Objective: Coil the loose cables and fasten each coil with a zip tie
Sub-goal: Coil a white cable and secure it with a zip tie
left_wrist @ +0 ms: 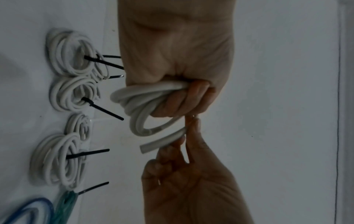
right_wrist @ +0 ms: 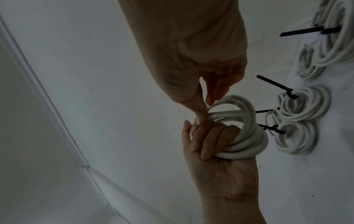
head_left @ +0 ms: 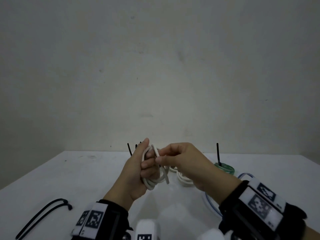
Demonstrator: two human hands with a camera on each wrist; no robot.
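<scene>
My left hand holds a small coil of white cable above the table, its fingers curled round the loops. In the left wrist view the fingers close over the coil. My right hand pinches the same cable a little way from its free end, between thumb and forefinger. The short cut end sticks out below that pinch. The right wrist view shows the pinch right beside the left hand's fingertips, with the coil bulging out to the side. No zip tie is on this coil.
Several white coils bound with black zip ties lie on the white table behind my hands. A green tied coil and a blue cable lie at the right. A long black strand, folded double, lies at the near left.
</scene>
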